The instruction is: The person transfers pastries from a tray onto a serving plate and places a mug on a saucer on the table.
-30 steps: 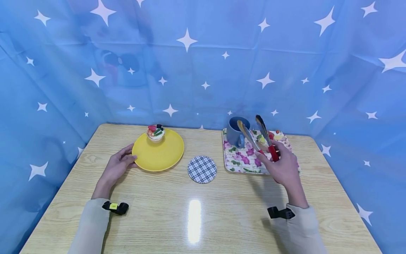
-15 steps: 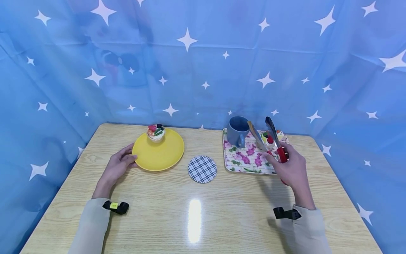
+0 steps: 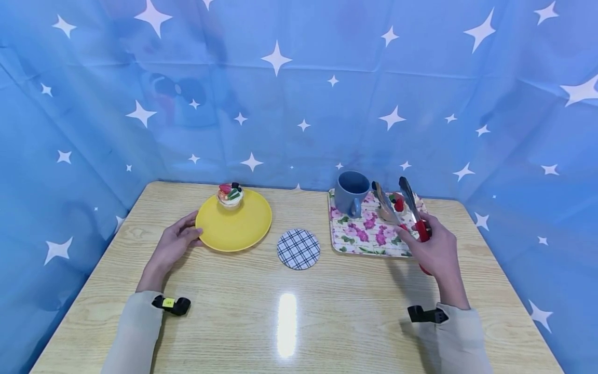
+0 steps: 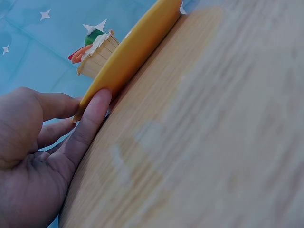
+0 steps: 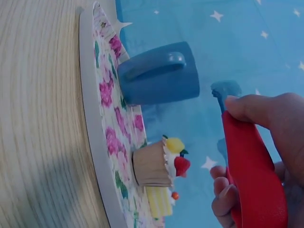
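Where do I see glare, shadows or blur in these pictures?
Head view: a bright glare streak on the table, a soft shadow by the right hand. Left wrist view: dim, with table grain blurred toward the right. Right wrist view: also dim, a dark shadow beside the tray.

bright head view, white glare on the table [image 3: 224, 322]; dimmer wrist views with blurry wood grain

Left hand [image 3: 173, 244] pinching, right hand [image 3: 435, 250] gripping, both forearms [image 3: 134, 330] extended forward, well apart
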A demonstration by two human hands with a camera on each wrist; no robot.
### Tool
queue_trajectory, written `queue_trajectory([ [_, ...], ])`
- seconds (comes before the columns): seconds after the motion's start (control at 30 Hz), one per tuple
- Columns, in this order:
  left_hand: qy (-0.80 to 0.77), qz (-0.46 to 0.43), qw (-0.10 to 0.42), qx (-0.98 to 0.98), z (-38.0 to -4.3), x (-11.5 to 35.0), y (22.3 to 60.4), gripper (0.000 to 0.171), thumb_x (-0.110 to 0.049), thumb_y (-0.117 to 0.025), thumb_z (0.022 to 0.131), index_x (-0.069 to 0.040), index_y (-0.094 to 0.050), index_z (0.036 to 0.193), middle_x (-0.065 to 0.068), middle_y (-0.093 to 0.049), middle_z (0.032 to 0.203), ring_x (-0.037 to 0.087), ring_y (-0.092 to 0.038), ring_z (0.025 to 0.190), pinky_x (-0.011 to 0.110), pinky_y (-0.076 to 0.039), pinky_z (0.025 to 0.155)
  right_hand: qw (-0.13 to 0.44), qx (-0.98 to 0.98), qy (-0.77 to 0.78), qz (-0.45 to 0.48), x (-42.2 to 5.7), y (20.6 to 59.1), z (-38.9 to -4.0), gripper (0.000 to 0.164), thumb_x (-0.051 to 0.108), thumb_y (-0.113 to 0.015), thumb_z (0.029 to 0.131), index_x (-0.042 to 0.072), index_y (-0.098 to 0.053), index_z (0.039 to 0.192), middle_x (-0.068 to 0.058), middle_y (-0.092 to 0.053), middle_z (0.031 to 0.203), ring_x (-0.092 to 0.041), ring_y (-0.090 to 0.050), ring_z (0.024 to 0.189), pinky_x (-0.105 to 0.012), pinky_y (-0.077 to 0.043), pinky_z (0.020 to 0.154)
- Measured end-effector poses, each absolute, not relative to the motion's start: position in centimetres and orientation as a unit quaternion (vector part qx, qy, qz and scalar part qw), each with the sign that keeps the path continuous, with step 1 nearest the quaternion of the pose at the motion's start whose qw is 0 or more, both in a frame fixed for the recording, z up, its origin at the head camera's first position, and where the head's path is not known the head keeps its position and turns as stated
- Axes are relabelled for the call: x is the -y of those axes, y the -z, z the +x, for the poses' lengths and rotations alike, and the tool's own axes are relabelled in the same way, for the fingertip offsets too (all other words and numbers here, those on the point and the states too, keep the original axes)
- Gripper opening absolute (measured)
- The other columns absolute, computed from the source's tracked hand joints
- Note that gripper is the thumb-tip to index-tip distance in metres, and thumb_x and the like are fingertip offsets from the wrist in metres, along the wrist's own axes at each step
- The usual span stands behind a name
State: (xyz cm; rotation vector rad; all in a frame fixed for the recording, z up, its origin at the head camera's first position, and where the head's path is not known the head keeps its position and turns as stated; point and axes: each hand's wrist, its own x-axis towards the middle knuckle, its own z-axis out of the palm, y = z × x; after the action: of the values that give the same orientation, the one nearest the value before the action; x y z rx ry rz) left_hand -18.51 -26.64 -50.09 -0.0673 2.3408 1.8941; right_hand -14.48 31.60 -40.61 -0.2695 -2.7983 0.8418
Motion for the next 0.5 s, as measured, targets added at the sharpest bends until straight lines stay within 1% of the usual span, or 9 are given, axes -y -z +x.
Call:
queue_trajectory([
  [0.07, -0.627, -0.023, 0.065, -0.776, -18.5, 26.6, 50.1, 0.065, -0.021, -0.056, 0.107, -0.014, -0.026, 0.164, 0.022, -0.041, 0.151, -0.004, -0.064, 0.102, 0.023, -0.065, 0.089, 0.1, 0.95, -0.28, -0.094, -31.8, 40.7, -14.5, 0.082, 0.057, -0.068, 0.094, 0.001, -0.047, 0.15, -0.022, -0.059, 0.111, -0.028, -0.046, 0.084, -0.029, -0.036, 0.053],
  [0.17, -0.627, -0.024, 0.065, -0.776, -18.6, 26.7, 50.2, 0.065, -0.021, -0.056, 0.107, -0.014, -0.026, 0.164, 0.021, -0.042, 0.151, -0.005, -0.064, 0.102, 0.023, -0.065, 0.089, 0.091, 0.951, -0.279, -0.1, -32.1, 41.0, -14.6, 0.083, 0.057, -0.068, 0.094, 0.0, -0.046, 0.15, -0.025, -0.058, 0.116, -0.031, -0.048, 0.088, -0.029, -0.039, 0.056],
  [0.23, -0.628, -0.024, 0.065, -0.775, -18.6, 26.7, 50.3, 0.065, -0.022, -0.057, 0.107, -0.014, -0.026, 0.164, 0.021, -0.042, 0.151, -0.005, -0.064, 0.102, 0.023, -0.065, 0.089, 0.086, 0.952, -0.277, -0.103, -32.2, 41.2, -14.7, 0.085, 0.058, -0.067, 0.094, -0.001, -0.045, 0.15, -0.027, -0.058, 0.122, -0.035, -0.051, 0.094, -0.029, -0.045, 0.059],
  [0.4, -0.629, -0.026, 0.066, -0.774, -18.7, 26.7, 50.3, 0.066, -0.021, -0.057, 0.107, -0.013, -0.026, 0.164, 0.021, -0.041, 0.15, -0.005, -0.064, 0.101, 0.023, -0.065, 0.088, 0.076, 0.952, -0.276, -0.113, -32.7, 41.6, -14.9, 0.09, 0.06, -0.066, 0.093, -0.002, -0.041, 0.153, -0.032, -0.054, 0.135, -0.041, -0.054, 0.107, -0.042, -0.06, 0.074],
  [0.43, -0.629, -0.026, 0.066, -0.774, -18.8, 26.7, 50.3, 0.066, -0.021, -0.057, 0.107, -0.013, -0.025, 0.164, 0.021, -0.041, 0.151, -0.005, -0.064, 0.101, 0.023, -0.065, 0.089, 0.074, 0.952, -0.274, -0.115, -32.8, 41.7, -14.9, 0.091, 0.06, -0.066, 0.093, -0.002, -0.04, 0.154, -0.032, -0.054, 0.136, -0.042, -0.055, 0.108, -0.043, -0.06, 0.076],
  [0.5, -0.628, -0.026, 0.067, -0.775, -18.7, 26.7, 50.2, 0.067, -0.022, -0.057, 0.107, -0.012, -0.025, 0.164, 0.022, -0.04, 0.152, -0.005, -0.064, 0.102, 0.023, -0.065, 0.089, 0.071, 0.952, -0.273, -0.118, -32.9, 41.9, -15.0, 0.091, 0.061, -0.066, 0.093, -0.002, -0.04, 0.154, -0.032, -0.054, 0.135, -0.041, -0.055, 0.105, -0.041, -0.059, 0.074],
])
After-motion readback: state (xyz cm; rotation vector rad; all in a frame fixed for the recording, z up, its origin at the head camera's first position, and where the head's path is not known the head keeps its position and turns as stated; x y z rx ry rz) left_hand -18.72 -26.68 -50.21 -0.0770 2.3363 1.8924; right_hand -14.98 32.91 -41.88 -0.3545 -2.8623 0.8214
